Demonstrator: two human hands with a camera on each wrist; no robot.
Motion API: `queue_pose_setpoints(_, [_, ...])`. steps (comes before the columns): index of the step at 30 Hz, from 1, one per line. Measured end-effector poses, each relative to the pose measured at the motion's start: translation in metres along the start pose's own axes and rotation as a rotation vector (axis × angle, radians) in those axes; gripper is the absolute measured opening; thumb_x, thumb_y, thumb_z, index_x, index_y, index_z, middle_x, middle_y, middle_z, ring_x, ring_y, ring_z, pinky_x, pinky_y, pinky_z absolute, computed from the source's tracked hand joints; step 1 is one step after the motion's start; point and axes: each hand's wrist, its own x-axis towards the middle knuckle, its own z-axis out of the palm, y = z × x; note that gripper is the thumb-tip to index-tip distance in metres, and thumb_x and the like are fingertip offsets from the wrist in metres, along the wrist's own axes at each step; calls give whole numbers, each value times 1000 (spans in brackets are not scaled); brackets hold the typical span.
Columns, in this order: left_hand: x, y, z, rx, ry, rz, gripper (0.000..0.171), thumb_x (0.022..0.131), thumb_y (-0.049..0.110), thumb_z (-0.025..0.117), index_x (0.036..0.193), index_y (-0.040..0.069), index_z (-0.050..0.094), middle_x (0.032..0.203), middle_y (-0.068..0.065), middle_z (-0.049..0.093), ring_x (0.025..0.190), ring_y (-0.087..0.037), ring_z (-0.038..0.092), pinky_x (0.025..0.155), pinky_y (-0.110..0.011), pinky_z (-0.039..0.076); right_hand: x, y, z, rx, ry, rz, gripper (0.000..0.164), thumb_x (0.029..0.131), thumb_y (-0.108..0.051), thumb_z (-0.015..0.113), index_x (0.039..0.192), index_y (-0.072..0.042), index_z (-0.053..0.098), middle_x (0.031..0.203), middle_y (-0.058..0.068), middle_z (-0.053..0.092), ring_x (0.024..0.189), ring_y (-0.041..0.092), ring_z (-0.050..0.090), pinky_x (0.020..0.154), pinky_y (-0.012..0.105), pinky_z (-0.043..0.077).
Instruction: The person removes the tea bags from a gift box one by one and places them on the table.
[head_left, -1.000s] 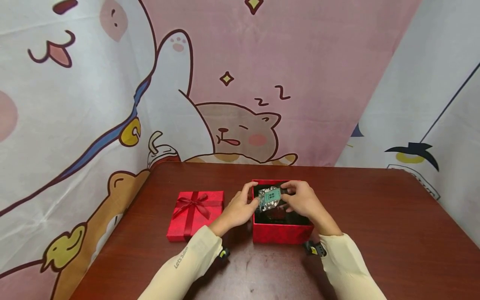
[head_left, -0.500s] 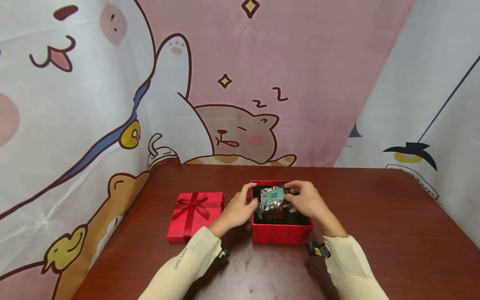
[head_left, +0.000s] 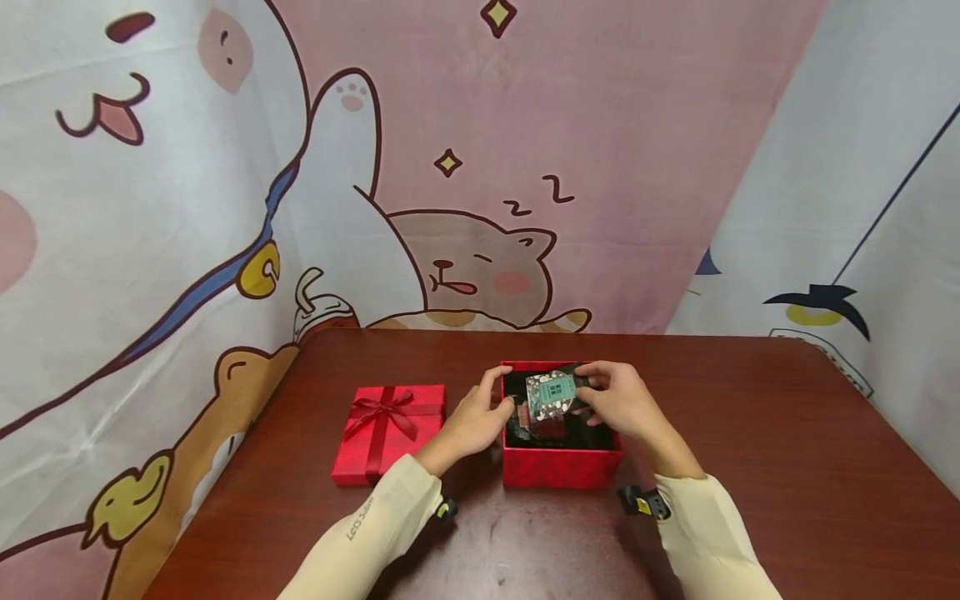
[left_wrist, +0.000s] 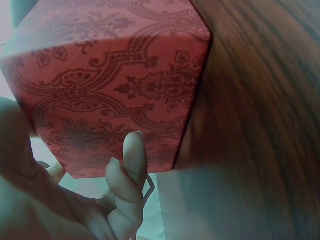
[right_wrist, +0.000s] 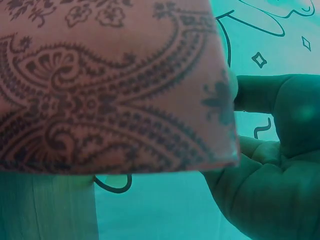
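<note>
The right hand (head_left: 618, 404) pinches a small patterned bottle (head_left: 550, 398) over the open red box (head_left: 558, 465); the left hand (head_left: 476, 417), fingers curled, steadies the bottle's other side; the ribboned lid (head_left: 386, 419) lies beyond the left hand.

Lid (head_left: 390, 419) left of box (head_left: 561, 467) – both on table (head_left: 750, 467)

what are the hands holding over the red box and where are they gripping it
Both hands hold a small patterned bottle over the open red box: right hand pinches its dark cap end, left hand steadies the opposite side.
</note>
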Motion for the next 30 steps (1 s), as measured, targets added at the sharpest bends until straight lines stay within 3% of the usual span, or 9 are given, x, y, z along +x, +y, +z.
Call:
queue_pose_setpoints(13, [-1, 1, -1, -7, -12, -14, 52, 98, 28, 51, 148, 28, 37, 93, -6, 52, 91, -19, 52, 72, -38, 43, -3, 6, -6, 1, 43, 5, 33, 92, 3, 58, 124, 12, 58, 106, 28, 64, 73, 33, 70, 51, 31, 53])
queue_pose_setpoints(20, [-1, 0, -1, -14, -7, -7, 52, 98, 26, 52, 148, 27, 38, 90, -6, 51, 84, -18, 51, 71, -37, 43, -5, 8, -10, -15, 52, 21, 34, 93, 0, 59, 125, 11, 58, 105, 26, 65, 66, 19, 65, 52, 31, 53])
queue_pose_setpoints(30, [0, 0, 0, -22, -15, -19, 51, 99, 27, 52, 148, 28, 37, 94, -7, 51, 85, -19, 51, 69, -37, 42, -8, 10, -19, 7, 58, 61, 36, 95, -2, 56, 129, 9, 57, 100, 20, 62, 60, 16, 58, 53, 31, 53])
